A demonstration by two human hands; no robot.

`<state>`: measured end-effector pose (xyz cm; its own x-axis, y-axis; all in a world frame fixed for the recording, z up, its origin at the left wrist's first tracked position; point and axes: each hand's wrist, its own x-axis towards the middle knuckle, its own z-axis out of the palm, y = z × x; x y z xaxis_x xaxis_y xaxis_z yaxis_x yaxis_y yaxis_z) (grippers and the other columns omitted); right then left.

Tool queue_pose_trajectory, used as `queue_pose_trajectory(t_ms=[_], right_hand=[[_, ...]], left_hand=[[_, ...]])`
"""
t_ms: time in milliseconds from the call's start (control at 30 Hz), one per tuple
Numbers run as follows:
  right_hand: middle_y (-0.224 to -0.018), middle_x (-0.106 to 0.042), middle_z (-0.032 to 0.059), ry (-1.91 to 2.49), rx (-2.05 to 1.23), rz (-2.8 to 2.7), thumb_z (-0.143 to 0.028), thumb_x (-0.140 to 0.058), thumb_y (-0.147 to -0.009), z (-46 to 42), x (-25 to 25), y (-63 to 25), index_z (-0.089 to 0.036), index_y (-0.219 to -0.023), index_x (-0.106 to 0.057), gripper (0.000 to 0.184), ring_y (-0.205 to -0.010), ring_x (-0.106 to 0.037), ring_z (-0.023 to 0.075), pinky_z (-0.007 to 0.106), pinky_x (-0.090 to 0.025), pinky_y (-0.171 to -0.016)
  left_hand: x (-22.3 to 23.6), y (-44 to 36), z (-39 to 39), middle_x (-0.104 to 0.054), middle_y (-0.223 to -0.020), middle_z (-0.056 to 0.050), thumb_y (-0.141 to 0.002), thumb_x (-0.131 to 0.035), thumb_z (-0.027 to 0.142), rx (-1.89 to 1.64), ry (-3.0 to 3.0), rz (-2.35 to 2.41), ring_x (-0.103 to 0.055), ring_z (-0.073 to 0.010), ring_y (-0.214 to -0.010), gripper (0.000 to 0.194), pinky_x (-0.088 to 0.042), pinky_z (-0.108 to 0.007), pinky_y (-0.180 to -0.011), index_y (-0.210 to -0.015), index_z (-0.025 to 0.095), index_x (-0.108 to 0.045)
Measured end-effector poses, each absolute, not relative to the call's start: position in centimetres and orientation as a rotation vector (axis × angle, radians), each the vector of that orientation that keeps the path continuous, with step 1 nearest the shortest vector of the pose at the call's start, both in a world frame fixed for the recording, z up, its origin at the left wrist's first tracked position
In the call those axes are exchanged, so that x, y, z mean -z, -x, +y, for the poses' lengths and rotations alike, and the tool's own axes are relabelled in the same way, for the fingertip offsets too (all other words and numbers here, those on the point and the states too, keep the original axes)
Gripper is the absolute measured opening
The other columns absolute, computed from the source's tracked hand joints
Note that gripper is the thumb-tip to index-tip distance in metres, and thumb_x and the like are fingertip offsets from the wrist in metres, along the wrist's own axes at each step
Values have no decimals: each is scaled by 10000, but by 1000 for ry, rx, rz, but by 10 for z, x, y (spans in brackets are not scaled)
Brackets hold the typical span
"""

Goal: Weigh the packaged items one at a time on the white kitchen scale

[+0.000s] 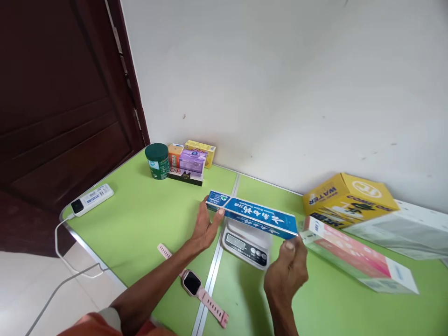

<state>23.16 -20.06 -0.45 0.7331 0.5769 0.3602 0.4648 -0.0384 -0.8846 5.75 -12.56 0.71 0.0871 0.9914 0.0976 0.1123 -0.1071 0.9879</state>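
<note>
A long blue toothpaste box (254, 212) is held by its two ends, raised over a small white kitchen scale (245, 242). My left hand (206, 226) grips the box's left end, thumb on the near side. At the right end, my right hand (289, 263) pinches a corner between thumb and fingers. The box hides much of the scale's plate; the display and several buttons show below it. Under my left forearm lies a pink smartwatch (192, 283) with its strap spread out on the green table (140, 224).
Against the wall at the left stand a green jar (157, 161), a purple box (192, 161) and other small boxes. To the right are a yellow carton (350, 198), a white box (406, 228) and a long pink box (364, 256). A white cabled device (93, 199) lies near the left edge.
</note>
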Motion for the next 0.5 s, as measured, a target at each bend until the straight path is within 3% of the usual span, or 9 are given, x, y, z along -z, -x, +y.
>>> queue_pose_trajectory(t_ms=[133, 300, 500], right_hand=[[-1316, -697, 165, 1591, -259, -891, -718, -393, -993, -170, -23, -199, -184, -1332, -674, 692, -1221, -618, 361, 487, -465, -1036], [-1371, -690, 156, 1486, -622, -1013, -760, -445, -956, -127, -15, -142, -204, -1355, -666, 719, -1293, -597, 347, 482, -467, -1067], [-1319, -702, 130, 1325, -788, -1158, -700, -456, -999, -87, 21, -92, -216, -1351, -648, 628, -1223, -629, 311, 472, -457, -1083]], left_hand=[[-18, -20, -111, -430, -1657, -188, -1020, -475, 642, -1263, -1368, 1270, -389, -307, -1555, 734, -280, -480, -1300, -1590, 192, -366], [-11, 48, -91, -525, -1578, -192, -997, -480, 678, -1346, -1274, 1549, -466, -336, -1501, 702, -305, -513, -1277, -1504, 192, -471], [12, 107, -66, -579, -1495, -238, -906, -676, 571, -1308, -1293, 1785, -551, -366, -1405, 742, -384, -513, -1219, -1471, 129, -483]])
